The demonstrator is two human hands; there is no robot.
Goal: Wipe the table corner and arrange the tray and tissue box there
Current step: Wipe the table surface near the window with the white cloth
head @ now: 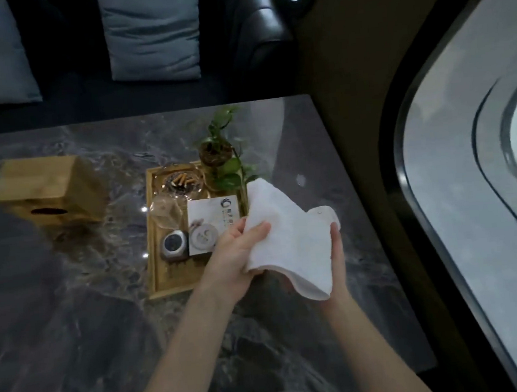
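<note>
While the white cloth [288, 240] is gripped above the dark marble table [74, 303] by left hand [240, 253] and right hand [336, 251], wiping seems not yet begun; the bare far-right corner would be wiped next, wooden tray [157, 265] and wooden tissue box [49, 190] lying left of it.

I see a dark grey marble-look counter [74, 303], polished and glossy. Rectangular light wood tray [155, 250] and blocky light wood tissue box [49, 187], both matt. White cloth rag [288, 240], soft and matt. Clear glass ashtray [181, 180], shiny.
</note>
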